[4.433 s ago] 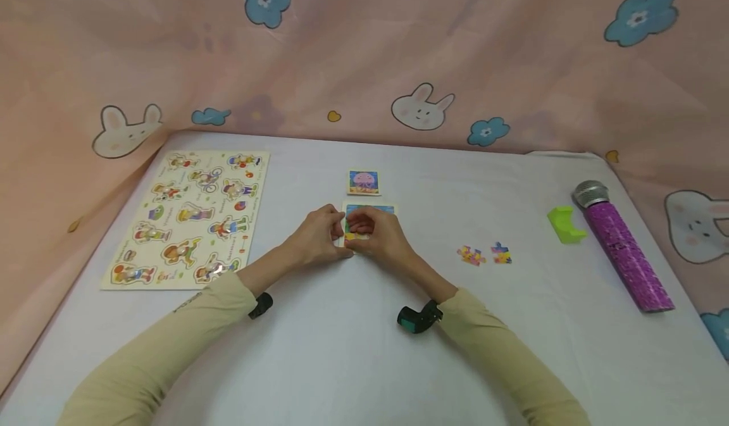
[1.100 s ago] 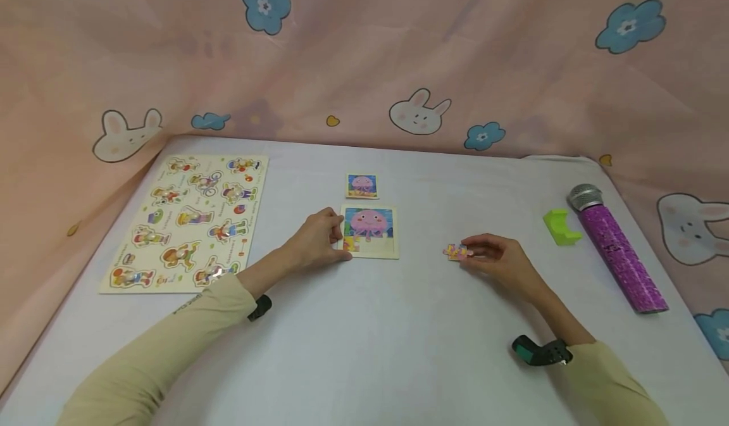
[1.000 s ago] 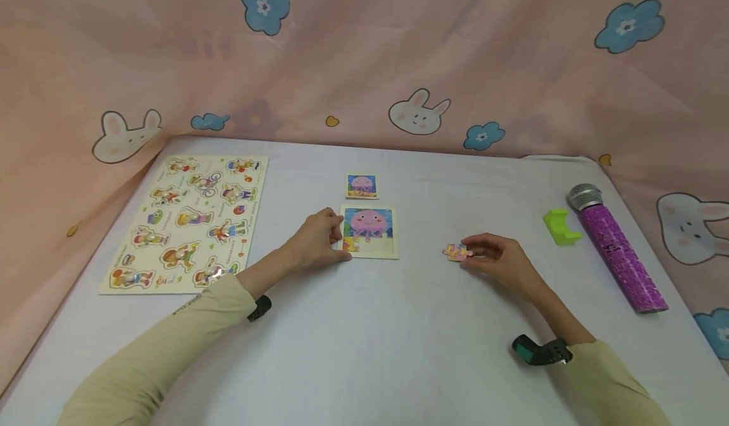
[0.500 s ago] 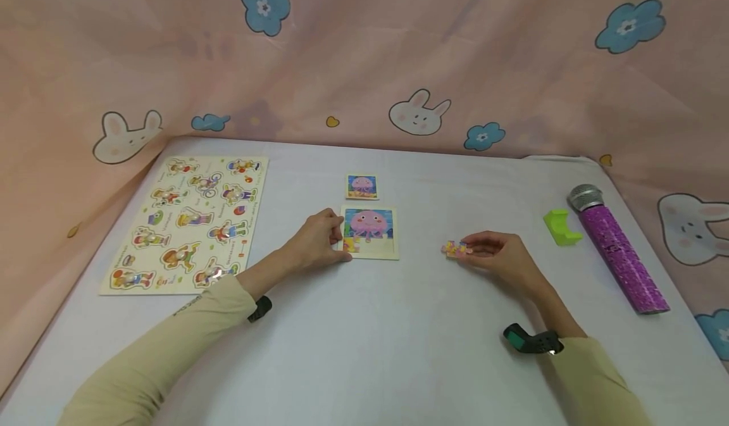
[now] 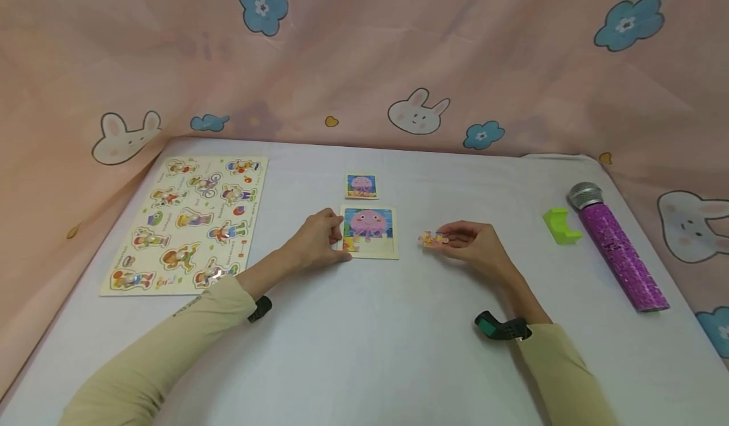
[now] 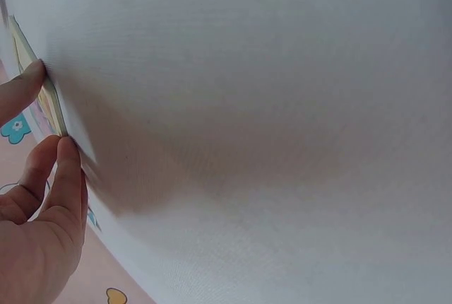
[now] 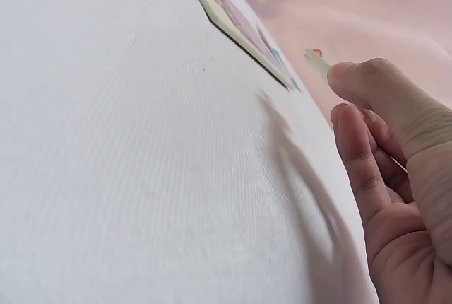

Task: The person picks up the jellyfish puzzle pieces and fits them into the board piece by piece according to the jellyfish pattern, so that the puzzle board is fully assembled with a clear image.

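Note:
My left hand (image 5: 315, 241) holds the left edge of a square jigsaw board (image 5: 397, 233), thumb at the near corner and fingers farther up. In the left wrist view, the fingertips (image 6: 65, 141) sit right at the board's edge. The board shows a pink jellyfish, with a yellow piece at its lower left and a bare cream strip along the lower middle and right. To the right of the board, my right hand (image 5: 473, 245) pinches a small cluster of yellow and pink jigsaw pieces (image 5: 431, 240) above the cloth. In the right wrist view the thumb hides most of the cluster.
A small jellyfish picture card (image 5: 361, 186) lies just behind the board. On the left lies a large board of cartoon figures (image 5: 188, 223). A green plastic block (image 5: 560, 226) and a purple glittery microphone (image 5: 621, 249) lie to the right. A pink curtain (image 5: 342, 52) hangs behind.
Earlier both hands were at the board and two pieces lay on the right. The right hand took up those pieces and has moved left with them. The left hand stays put.

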Motion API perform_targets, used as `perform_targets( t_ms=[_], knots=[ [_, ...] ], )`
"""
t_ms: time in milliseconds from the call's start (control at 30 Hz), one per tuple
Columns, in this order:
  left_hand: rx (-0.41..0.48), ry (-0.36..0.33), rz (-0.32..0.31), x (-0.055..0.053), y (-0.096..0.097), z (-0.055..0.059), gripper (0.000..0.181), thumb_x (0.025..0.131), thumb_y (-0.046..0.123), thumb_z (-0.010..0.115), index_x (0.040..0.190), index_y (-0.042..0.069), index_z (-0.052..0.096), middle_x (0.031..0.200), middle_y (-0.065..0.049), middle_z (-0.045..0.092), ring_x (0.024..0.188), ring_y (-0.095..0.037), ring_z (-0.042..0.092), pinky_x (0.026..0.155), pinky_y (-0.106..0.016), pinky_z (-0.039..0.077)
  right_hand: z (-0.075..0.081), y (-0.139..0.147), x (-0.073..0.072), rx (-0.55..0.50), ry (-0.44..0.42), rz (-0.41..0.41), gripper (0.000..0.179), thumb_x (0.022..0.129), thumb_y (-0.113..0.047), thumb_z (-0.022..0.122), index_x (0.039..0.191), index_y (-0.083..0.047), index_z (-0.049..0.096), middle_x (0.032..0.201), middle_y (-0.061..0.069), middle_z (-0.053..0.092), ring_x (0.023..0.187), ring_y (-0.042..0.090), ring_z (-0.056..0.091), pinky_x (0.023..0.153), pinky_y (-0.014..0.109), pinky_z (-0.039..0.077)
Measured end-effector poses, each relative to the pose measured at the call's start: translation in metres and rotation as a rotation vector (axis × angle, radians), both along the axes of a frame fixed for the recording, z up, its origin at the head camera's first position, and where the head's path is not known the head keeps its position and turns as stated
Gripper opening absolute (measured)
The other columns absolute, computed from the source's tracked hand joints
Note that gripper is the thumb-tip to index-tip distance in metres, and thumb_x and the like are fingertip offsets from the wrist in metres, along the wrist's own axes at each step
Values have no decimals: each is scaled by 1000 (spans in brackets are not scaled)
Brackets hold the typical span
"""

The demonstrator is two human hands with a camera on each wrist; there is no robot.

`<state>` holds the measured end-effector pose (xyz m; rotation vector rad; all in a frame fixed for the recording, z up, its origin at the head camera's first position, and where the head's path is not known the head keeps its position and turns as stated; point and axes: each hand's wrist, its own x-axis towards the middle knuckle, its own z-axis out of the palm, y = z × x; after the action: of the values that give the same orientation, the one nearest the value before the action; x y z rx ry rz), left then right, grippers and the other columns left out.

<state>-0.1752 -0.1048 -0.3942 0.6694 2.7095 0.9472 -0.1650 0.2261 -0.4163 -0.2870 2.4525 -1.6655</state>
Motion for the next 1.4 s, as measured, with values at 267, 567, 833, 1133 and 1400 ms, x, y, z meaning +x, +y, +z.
perform_targets(
  t_ms=[267, 567, 833, 1133, 1400],
  knots=[
    [15, 35, -14, 1, 0, 0, 40, 71, 16, 85, 94, -4, 59, 92, -7, 51, 81, -18, 48, 72, -27, 40, 2, -24, -5, 10, -15, 9, 37, 78, -1, 77, 110, 10, 63, 110, 23, 63, 83, 3, 65, 78, 18, 51],
    [2, 31, -2, 0, -2, 0, 42, 70, 17, 86, 96, -5, 61, 90, -7, 51, 79, -17, 47, 69, -27, 39, 3, -57, -8, -78, -21, 40, 34, 76, 1, 78, 106, 10, 64, 104, 19, 65, 79, 7, 65, 76, 21, 52],
    [11, 50, -18, 0, -1, 0, 37, 70, 17, 86, 88, -3, 61, 92, -9, 52, 80, -18, 48, 70, -27, 39, 0, -83, -9, -118, -21, 58, 34, 74, 2, 79, 104, 11, 65, 95, 18, 67, 74, 9, 65, 71, 21, 53],
    [9, 44, -21, 0, -1, 1, 37, 71, 18, 86, 89, -3, 61, 93, -9, 52, 80, -18, 48, 71, -27, 39, -7, -98, -7, -29, 33, 59, 30, 76, -7, 81, 102, 4, 70, 91, 13, 69, 74, 11, 64, 68, 19, 52],
    [7, 33, -13, -1, -1, -2, 37, 70, 18, 86, 89, -2, 61, 92, -8, 51, 80, -18, 47, 69, -27, 38, -2, -103, -6, 47, 64, 92, 29, 77, -8, 80, 101, 3, 71, 89, 11, 70, 75, 14, 62, 66, 19, 51]
  ],
)
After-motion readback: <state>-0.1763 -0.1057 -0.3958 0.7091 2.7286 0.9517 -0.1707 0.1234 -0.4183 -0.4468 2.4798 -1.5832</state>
